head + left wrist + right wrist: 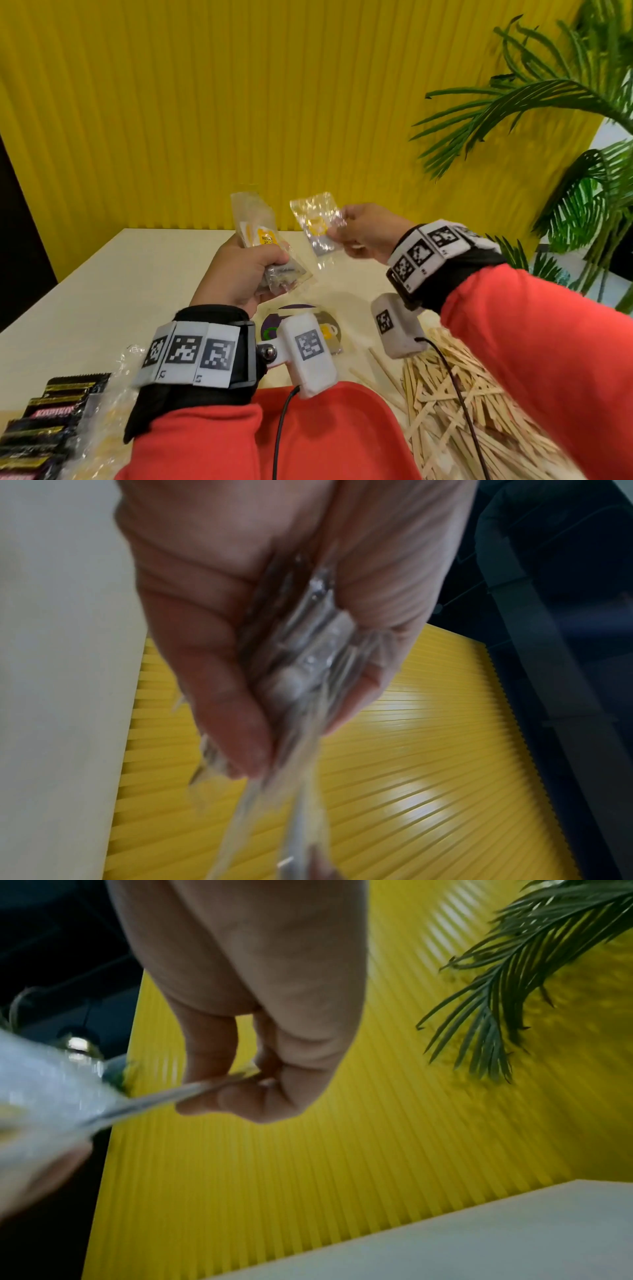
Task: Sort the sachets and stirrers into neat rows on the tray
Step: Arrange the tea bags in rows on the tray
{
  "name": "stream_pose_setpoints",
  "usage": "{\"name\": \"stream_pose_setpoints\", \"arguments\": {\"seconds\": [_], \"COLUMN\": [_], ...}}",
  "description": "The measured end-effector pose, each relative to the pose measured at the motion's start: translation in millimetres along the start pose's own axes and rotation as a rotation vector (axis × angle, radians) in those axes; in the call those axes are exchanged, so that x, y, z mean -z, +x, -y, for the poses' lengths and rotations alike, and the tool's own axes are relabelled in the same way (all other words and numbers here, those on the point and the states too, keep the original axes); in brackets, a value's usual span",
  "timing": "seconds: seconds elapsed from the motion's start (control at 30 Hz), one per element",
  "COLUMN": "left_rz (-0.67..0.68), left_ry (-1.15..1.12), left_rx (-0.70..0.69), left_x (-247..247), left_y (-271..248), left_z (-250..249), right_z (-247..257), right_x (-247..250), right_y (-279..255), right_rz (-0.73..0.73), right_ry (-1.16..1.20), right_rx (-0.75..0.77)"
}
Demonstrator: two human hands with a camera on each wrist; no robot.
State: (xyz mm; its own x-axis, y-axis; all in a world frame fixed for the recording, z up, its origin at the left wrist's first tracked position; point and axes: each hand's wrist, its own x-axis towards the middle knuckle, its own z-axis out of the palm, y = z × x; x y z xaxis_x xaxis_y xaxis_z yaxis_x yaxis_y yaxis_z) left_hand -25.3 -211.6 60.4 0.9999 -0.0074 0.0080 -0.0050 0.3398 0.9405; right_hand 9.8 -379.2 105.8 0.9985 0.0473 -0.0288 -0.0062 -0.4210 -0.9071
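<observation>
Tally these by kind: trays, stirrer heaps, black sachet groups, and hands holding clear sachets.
Red tray: 1
Stirrer heap: 1
Black sachet group: 1
Hands holding clear sachets: 2, left hand and right hand
Total: 5

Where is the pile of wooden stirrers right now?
In the head view, the wooden stirrers lie heaped on the table at lower right, beside the red tray and partly under the right sleeve.
</observation>
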Motion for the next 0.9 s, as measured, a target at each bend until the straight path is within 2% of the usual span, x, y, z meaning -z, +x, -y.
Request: {"name": "stream_pose_setpoints", "arguments": {"seconds": [0.07,0.13,0.2,0.3,0.43,0.5,0.57,0.63,0.7,0.8,0.9], "left_rz": [-0.01,0.034,0.108,0.133,0.037,-0.027,-0.061,-0.06,-0.041,-0.012,0.003], "left_ry": [0.0,-0.02,-0.026,-0.012,0.049,0.032,0.019,0.014,0.014,0.029,0.041], "left_rx": [0.014,0.028,0.033,0.021,-0.023,-0.053,-0.067,-0.069,-0.064,-0.058,-0.06], "left_x": [-2,-4,-6,-4,-6,-6,-3,-1,-1,-4,-4], "left_y": [0,-2,-6,-9,-7,-6,-4,-3,-3,-4,-3], "left_z": [1,0,-3,-5,-3,-3,-2,-2,-1,-1,-1], "right_z": [8,10,6,4,4,-5,-17,-29,-38,-48,-42], "right_x": [0,-10,-24,-39,-40,-38,-34,-35,-43,-54,-55], "right_y": [-8,-16,-19,-16,-14,-9,-7,-9,-7,-1,-13], "right_rz": [0.075,0.169,0.185,0.152,0.155,0.131,0.13,0.226,0.324,0.429,0.444], "right_ry": [0.15,0.139,0.096,0.102,0.13,0.087,-0.146,-0.609,-0.966,-1.204,-1.326], "right_rx": [0.078,0.089,0.098,0.103,0.094,-0.017,-0.209,-0.313,-0.308,-0.316,-0.203]}}
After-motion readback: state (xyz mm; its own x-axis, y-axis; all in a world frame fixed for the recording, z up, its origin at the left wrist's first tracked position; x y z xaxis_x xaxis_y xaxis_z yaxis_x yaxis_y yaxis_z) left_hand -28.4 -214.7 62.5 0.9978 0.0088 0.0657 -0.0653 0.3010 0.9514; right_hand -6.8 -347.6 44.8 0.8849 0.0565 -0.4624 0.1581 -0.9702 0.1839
